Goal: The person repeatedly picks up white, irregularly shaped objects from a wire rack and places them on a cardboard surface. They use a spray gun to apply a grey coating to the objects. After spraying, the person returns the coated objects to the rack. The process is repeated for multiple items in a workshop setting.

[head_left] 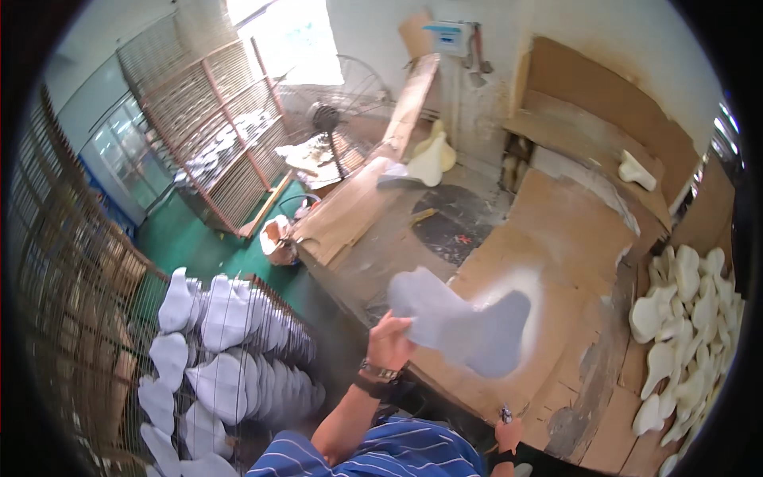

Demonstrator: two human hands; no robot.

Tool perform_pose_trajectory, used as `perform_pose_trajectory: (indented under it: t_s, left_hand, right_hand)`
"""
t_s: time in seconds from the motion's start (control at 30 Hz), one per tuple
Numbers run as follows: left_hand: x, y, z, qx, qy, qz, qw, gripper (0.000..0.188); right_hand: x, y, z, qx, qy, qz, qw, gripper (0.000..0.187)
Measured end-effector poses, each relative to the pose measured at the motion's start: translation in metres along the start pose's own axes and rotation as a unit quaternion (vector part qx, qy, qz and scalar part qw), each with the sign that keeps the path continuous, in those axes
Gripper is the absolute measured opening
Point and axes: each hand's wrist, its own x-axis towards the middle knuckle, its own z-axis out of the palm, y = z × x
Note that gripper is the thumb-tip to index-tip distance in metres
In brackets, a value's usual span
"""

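Note:
My left hand (389, 340) pinches the left end of a pale grey saddle-shaped pad (461, 318), which is held out over the cardboard-covered table (524, 238). A whitish haze shows along the pad's right and upper edges. Lower and to the right, my right hand (509, 433) is closed around a small spray gun (505, 413); only its metal top shows, pointing toward the pad. The pad and the spray gun are apart.
On my left, a wire rack (238, 310) holds many similar grey pads. Cream-coloured pads (675, 342) are heaped at the right. A cream pad (429, 159) lies at the table's back, another (637, 171) on a cardboard ledge. A fan (326, 118) stands behind.

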Motion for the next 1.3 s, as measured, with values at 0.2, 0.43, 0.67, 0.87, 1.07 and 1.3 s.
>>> perform_pose_trajectory:
  t_s: [0.2,0.43,0.67,0.87,1.07,1.3]
  left_hand:
    - [-0.093,0.091,-0.041,-0.044,0.084,0.210,0.973,0.044]
    - [-0.163,0.200,-0.081,-0.051,0.100,0.402,0.909,0.040]
    - [-0.267,0.322,-0.130,-0.030,0.141,0.575,0.805,0.041]
    - [-0.368,0.286,-0.176,0.015,0.304,0.703,0.643,0.044]
    - [-0.443,0.161,-0.350,0.331,0.905,0.246,0.102,0.086]
    - [-0.392,0.173,-0.287,0.494,0.847,0.197,-0.020,0.064]
  right_hand:
    - [0.027,0.035,0.034,-0.024,0.019,-0.066,0.997,0.025]
    - [0.044,0.042,0.015,-0.056,-0.090,-0.193,0.975,0.035]
    - [0.058,0.002,0.014,-0.037,-0.200,-0.178,0.963,0.022]
    - [0.055,-0.021,0.021,-0.078,-0.233,-0.150,0.958,0.021]
    - [0.064,-0.039,0.029,-0.104,-0.262,-0.154,0.947,0.021]
    - [0.066,-0.036,0.028,-0.107,-0.261,-0.134,0.950,0.020]
